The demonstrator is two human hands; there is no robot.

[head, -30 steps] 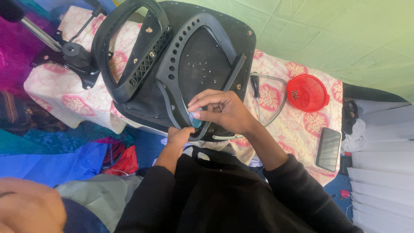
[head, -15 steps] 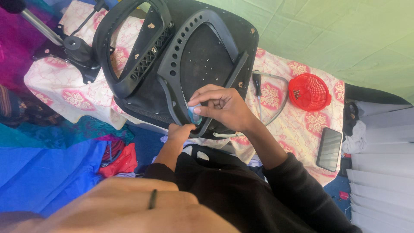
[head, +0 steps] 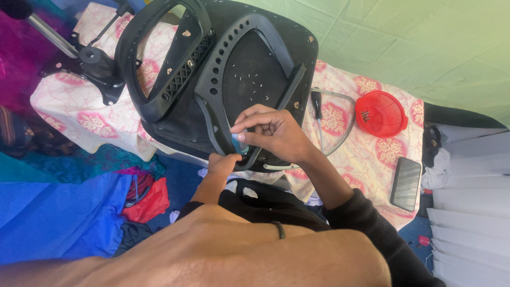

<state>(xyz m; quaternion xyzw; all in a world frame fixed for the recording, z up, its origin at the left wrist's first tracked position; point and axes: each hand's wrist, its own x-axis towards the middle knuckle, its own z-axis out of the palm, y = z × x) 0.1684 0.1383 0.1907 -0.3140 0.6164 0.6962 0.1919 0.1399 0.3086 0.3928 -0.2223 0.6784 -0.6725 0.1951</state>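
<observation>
— What are the hands on?

— An upturned black plastic office-chair seat [head: 255, 79], with a perforated frame and small pale staples scattered over its dark underside. It lies on a table covered with a cream cloth printed with pink flowers [head: 366, 154]. The right hand [head: 273, 133] is over the near edge of the seat, fingers curled and pinched around a small light-blue tool [head: 240, 144], its tip pressed against the frame.

— And the other one?

— The left hand [head: 222, 163] comes up from below, fingers bent around the seat's near rim just beside the blue tool — whether it actually grips the rim or only braces against it I cannot tell. Its palm side is hidden.

— What lies around them?

— A black curved armrest loop [head: 159, 64] sits to the left of the seat, and a grey metal chair post with a black bracket [head: 79, 53] lies at the far left of the cloth. To the right are a round red plastic basket [head: 381, 112] holding a few small pieces, and a dark smartphone [head: 406, 183] lying flat near the table's edge. A bare forearm with a thin dark band [head: 239, 255] fills the bottom of the view.
</observation>
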